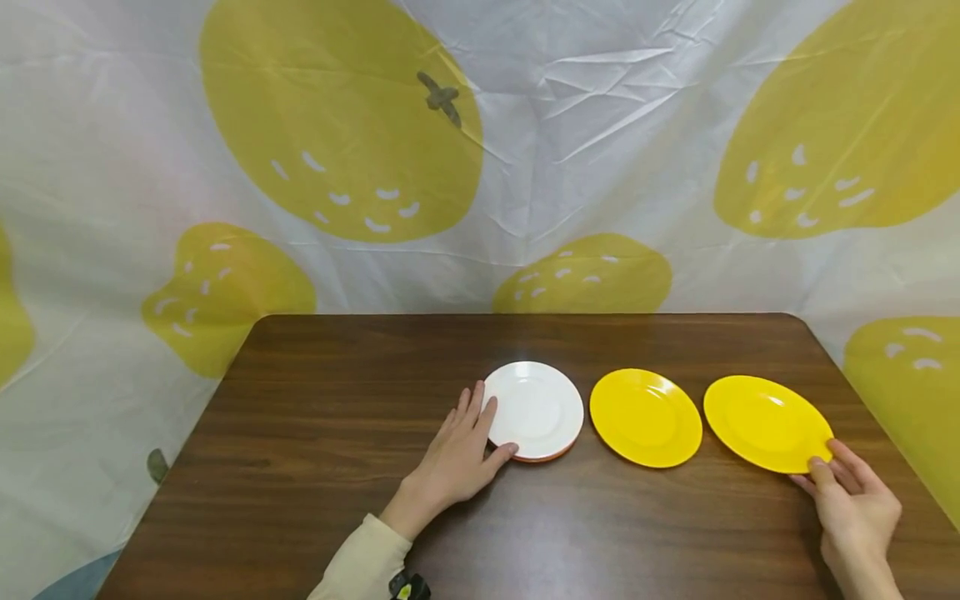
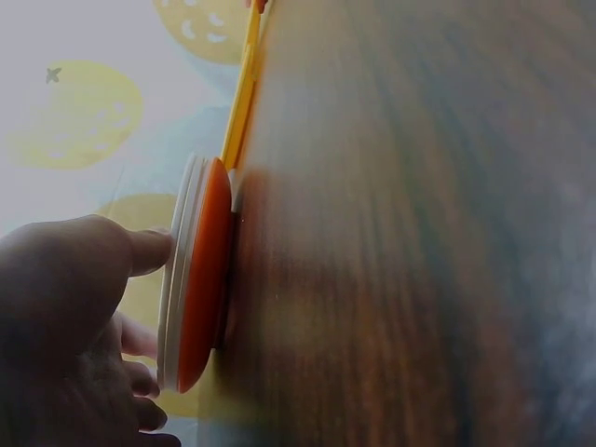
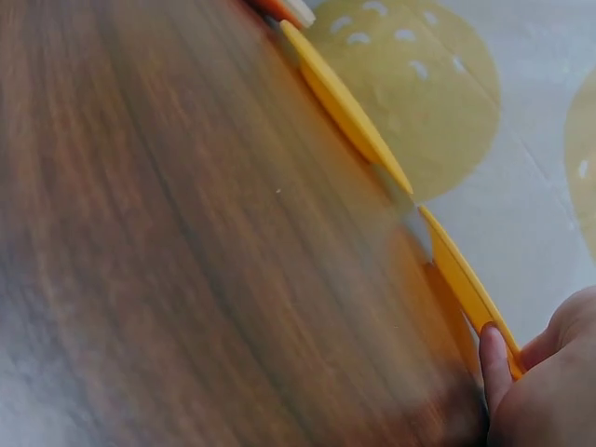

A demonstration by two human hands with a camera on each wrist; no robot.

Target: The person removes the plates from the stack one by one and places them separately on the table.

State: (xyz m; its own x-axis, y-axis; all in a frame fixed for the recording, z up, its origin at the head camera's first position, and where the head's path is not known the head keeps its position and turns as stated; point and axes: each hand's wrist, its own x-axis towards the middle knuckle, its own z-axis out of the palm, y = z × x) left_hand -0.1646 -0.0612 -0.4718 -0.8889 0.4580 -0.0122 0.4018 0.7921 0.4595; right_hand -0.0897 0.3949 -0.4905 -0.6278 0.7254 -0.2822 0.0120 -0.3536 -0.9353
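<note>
Left of the yellow plates, a white plate (image 1: 534,408) lies on top of a small stack. An orange plate (image 2: 207,279) shows beneath the white rims in the left wrist view. My left hand (image 1: 456,454) rests against the stack's left and front rim, fingers fairly straight and thumb on the near edge. At the right, my right hand (image 1: 858,500) pinches the near right rim of a yellow plate (image 1: 765,421), thumb on top and fingers below. That plate is slightly tilted, its held side raised off the table. Another yellow plate (image 1: 645,417) lies flat between the two.
The plates are in a row on a dark wooden table (image 1: 300,450). A white cloth (image 1: 540,167) printed with yellow fruit hangs behind the table's far edge and along its sides. A black wrist device (image 1: 408,586) sits at the left sleeve.
</note>
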